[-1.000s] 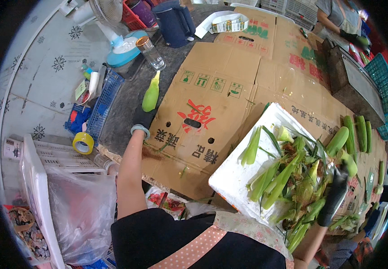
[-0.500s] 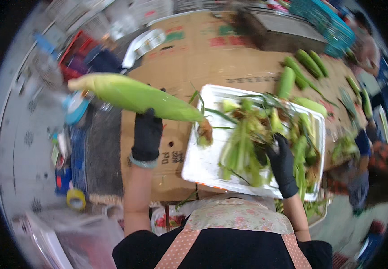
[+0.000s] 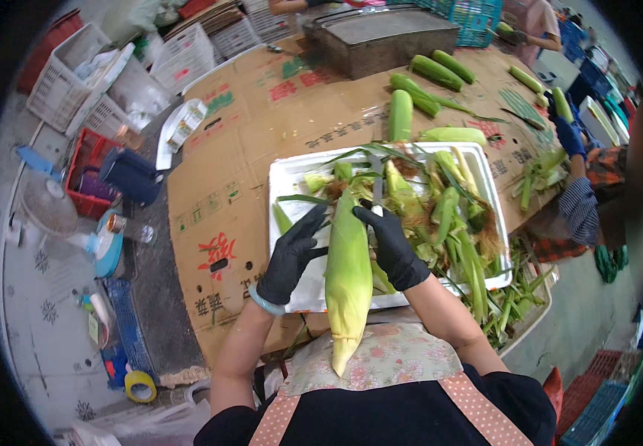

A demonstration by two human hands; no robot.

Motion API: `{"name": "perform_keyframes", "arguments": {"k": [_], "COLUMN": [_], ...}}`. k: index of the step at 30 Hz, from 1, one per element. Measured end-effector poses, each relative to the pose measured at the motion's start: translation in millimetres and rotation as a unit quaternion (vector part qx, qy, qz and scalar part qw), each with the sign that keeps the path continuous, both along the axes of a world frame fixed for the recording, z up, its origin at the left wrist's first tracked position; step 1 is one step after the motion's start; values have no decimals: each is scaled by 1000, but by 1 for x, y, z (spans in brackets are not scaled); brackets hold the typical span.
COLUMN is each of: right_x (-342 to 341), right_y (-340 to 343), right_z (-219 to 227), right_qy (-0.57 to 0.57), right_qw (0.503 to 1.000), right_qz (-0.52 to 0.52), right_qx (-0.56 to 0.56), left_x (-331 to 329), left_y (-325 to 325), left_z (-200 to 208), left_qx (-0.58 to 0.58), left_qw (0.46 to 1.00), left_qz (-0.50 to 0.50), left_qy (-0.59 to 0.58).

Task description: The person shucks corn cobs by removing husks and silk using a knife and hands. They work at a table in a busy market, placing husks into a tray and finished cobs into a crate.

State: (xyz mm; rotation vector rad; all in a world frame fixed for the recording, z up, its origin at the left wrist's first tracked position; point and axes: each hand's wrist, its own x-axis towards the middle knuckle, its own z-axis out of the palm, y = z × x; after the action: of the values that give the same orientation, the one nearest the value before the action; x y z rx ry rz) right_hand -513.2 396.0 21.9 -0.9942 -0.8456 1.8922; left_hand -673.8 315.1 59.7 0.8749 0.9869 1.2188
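Note:
An ear of corn (image 3: 348, 256) in its green husk lies lengthwise in front of me, its pale pointed end toward my apron. My left hand (image 3: 291, 256), in a black glove, holds it from the left side, thumb and fingers against the husk. My right hand (image 3: 396, 249), also gloved in black, is closed on the white handle of a knife (image 3: 378, 184), with the blade pointing away from me. Its fingers are beside the corn's far end. Beneath is a white foam tray (image 3: 280, 178) with stripped husks (image 3: 440, 212) and brown silk.
Several ears of corn (image 3: 402, 115) lie on the cardboard-covered table (image 3: 243, 175) beyond the tray. A dark metal box (image 3: 384, 44) and a teal basket (image 3: 477, 22) stand at the back. A co-worker's blue-gloved hand (image 3: 568, 134) holds corn at right. Husks fill a container at lower right.
The corn has swung from lying crosswise at the left to lengthwise before me over the tray. My hands have come together on either side of it. The knife now shows clearly.

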Motion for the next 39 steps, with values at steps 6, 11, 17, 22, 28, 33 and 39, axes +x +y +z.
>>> {"name": "perform_keyframes", "arguments": {"k": [6, 11, 17, 22, 28, 33, 39], "right_x": [-36, 3, 45, 37, 27, 20, 34], "right_y": [-17, 8, -10, -19, -16, -16, -7], "right_z": [21, 36, 69, 70, 74, 64, 44], "right_qy": [-115, -158, -355, -425, -454, -479, -475], "right_qw": [944, 941, 772, 679, 648, 608, 596], "right_qz": [-66, 43, 65, 130, 174, 179, 177], "right_qx": [301, 297, 523, 584, 587, 607, 622], "left_x": [-19, -14, 0, 3, 13, 22, 40], "left_y": [30, 25, 4, 1, -5, -4, -12], "left_z": [5, 22, 28, 8, 14, 16, 11], "left_qx": [-4, -61, -91, -63, -41, -35, 7], "left_qw": [988, 975, 977, 967, 968, 981, 964], "left_qz": [-97, -127, -64, -54, -49, -28, 33], "left_qy": [119, 174, 182, 241, 242, 188, 263]}}
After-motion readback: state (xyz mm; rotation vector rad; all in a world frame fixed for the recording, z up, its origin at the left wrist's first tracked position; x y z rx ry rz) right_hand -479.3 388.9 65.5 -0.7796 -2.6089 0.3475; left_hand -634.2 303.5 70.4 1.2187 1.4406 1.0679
